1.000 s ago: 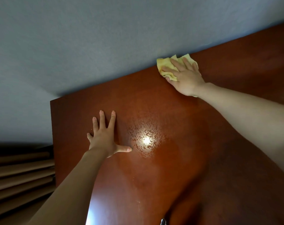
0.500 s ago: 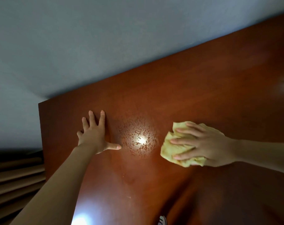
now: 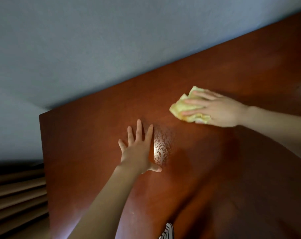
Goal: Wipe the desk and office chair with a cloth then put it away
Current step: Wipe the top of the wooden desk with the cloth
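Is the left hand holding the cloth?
No. The left hand lies flat and bare on the desk, while the right hand presses the yellow cloth.

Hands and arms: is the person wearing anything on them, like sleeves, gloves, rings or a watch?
No. The left hand and the right hand are both bare, with no gloves, and no rings or watch show. Both forearms are uncovered as far as the picture reaches, so no sleeves appear. A bit of black-and-white striped fabric peeks in at the bottom edge, perhaps clothing.
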Motion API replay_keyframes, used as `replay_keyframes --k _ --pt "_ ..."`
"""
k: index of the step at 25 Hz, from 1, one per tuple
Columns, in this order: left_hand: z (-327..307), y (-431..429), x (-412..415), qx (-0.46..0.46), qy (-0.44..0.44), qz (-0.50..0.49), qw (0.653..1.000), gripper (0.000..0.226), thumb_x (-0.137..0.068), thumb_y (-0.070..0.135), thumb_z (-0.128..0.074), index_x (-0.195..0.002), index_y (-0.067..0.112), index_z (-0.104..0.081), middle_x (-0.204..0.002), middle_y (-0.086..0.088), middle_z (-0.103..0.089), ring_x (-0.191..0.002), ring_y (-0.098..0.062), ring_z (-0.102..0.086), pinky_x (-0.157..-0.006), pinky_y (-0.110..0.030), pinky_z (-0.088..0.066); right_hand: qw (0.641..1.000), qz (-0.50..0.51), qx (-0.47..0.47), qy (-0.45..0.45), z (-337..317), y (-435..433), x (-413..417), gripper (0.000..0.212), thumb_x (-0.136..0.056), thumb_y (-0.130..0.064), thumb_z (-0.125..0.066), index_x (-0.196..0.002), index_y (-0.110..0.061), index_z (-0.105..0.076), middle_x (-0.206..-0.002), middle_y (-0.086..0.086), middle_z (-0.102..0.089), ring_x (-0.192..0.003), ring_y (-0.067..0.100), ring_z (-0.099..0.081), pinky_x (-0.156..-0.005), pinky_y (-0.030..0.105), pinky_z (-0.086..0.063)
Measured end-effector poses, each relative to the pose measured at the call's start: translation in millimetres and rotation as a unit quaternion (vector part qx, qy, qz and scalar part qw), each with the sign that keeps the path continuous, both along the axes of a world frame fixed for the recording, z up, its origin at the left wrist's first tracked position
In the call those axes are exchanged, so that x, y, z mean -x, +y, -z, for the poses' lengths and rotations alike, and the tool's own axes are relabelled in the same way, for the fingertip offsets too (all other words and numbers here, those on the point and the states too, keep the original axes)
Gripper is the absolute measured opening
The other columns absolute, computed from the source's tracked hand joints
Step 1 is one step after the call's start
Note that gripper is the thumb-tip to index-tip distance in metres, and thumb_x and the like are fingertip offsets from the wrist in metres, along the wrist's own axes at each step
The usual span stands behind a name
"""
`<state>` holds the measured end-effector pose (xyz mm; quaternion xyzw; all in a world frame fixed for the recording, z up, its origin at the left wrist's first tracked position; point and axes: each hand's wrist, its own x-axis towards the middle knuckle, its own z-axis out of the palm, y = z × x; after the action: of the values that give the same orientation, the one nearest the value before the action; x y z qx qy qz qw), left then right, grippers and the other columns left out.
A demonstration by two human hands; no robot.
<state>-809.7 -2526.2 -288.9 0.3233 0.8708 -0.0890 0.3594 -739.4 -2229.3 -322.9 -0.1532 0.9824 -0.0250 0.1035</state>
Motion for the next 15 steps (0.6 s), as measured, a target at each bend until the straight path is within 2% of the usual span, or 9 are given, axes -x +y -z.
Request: replay_keyframes --k 3,6,8,12,15 --pt "5.1 -3.5 -5.1 0.020 -0.011 -0.002 1.000 0.140 -0.059 0.060 -0.078 -0.142 0.031 0.032 -0.144 -0.007 0.046 -0.137 -0.037 0.032 -0.110 -0.065 -0.005 0.984 0.173 0.011 -0.032 3.1 40.9 32.1 0.054 -0.088 -0.063 -0.018 -0.141 -0.055 -0.013 -0.159 -0.013 -0.009 -0.146 0.024 -0.004 -0.117 0.044 -0.008" --pt "7.3 -7.4 -2.6 0.021 -0.005 -0.003 1.000 0.141 -0.058 0.061 -0.078 -0.140 0.034 0.034 -0.144 -0.005 0.046 -0.136 -0.035 0.033 -0.110 -0.063 -0.006 0.948 0.315 0.029 -0.041 8.9 54.1 39.8 0.056 -0.093 -0.060 -0.021 -0.147 -0.045 -0.020 -0.160 -0.009 -0.007 -0.146 0.027 0.000 -0.117 0.048 -0.005" --pt "7.5 -8.9 -3.5 0.025 0.009 0.002 1.000 0.140 -0.058 0.063 -0.077 -0.139 0.034 0.034 -0.145 -0.005 0.045 -0.137 -0.035 0.031 -0.112 -0.062 -0.007 0.932 0.358 0.040 -0.043 11.7 41.0 38.3 0.051 -0.095 -0.059 -0.023 -0.144 -0.049 -0.024 -0.160 -0.009 -0.005 -0.146 0.031 0.001 -0.117 0.048 -0.002" --pt "7.7 -10.3 -15.9 0.009 0.032 0.003 0.999 0.140 -0.056 0.069 -0.073 -0.139 0.036 0.034 -0.145 -0.002 0.045 -0.138 -0.035 0.030 -0.112 -0.061 -0.006 0.954 0.290 0.054 -0.050 11.9 12.3 1.3 0.045 -0.094 -0.061 -0.025 -0.139 -0.059 -0.023 -0.160 -0.009 0.001 -0.146 0.028 0.010 -0.116 0.049 0.005" --pt "9.8 -18.2 -36.1 0.007 0.024 0.009 1.000 0.140 -0.055 0.070 -0.073 -0.139 0.037 0.034 -0.145 0.000 0.046 -0.138 -0.035 0.031 -0.112 -0.061 -0.004 0.972 0.218 0.061 -0.060 10.0 -8.9 -51.3 0.054 -0.085 -0.069 -0.015 -0.138 -0.061 -0.019 -0.160 -0.009 0.000 -0.146 0.027 0.011 -0.116 0.051 0.006"
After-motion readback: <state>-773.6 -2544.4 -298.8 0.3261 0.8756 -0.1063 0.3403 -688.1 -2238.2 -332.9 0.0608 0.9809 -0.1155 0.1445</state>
